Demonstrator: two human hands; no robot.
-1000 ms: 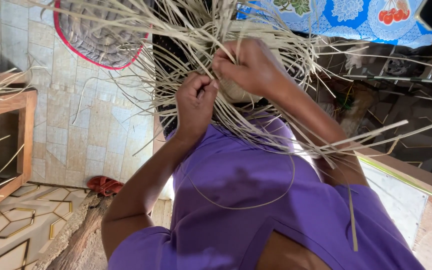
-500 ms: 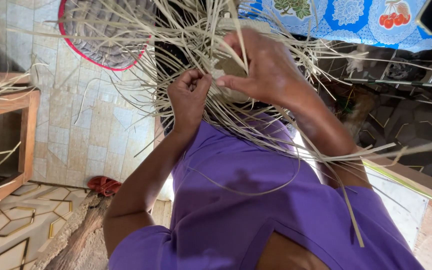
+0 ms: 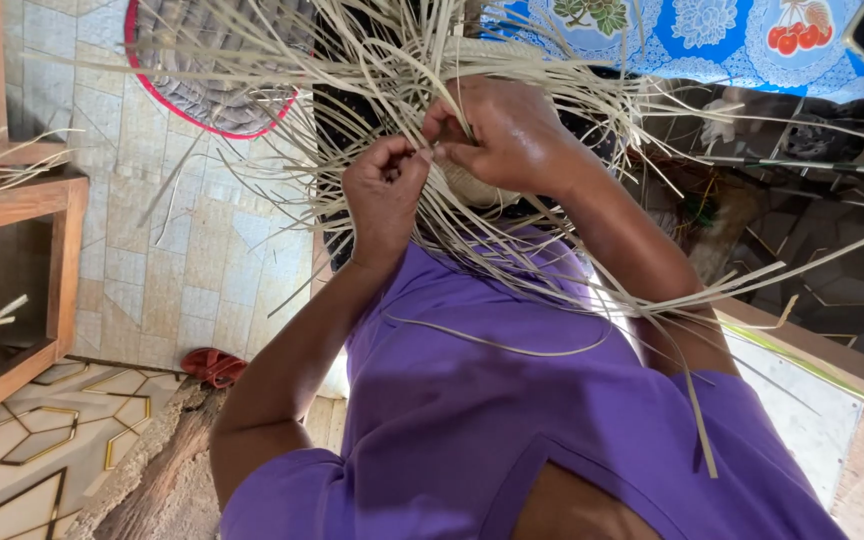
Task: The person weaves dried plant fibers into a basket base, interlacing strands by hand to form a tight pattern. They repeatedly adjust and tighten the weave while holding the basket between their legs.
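Note:
Both my hands work in a loose bundle of pale straw strips that fan out over my purple shirt. My left hand is closed, pinching thin strips between thumb and fingers. My right hand lies over a small pale woven piece and grips strips at its edge. The fingertips of the two hands meet at about the same strand. Most of the woven piece is hidden under my right hand.
A wooden frame stands at the left on the tiled floor. A round woven item with a red rim lies at the top. A red sandal lies by my left elbow. Blue patterned cloth hangs at top right.
My right hand has shifted slightly over the woven piece and its fingers have come to touch my left hand's fingertips. The loose strips have swung a little.

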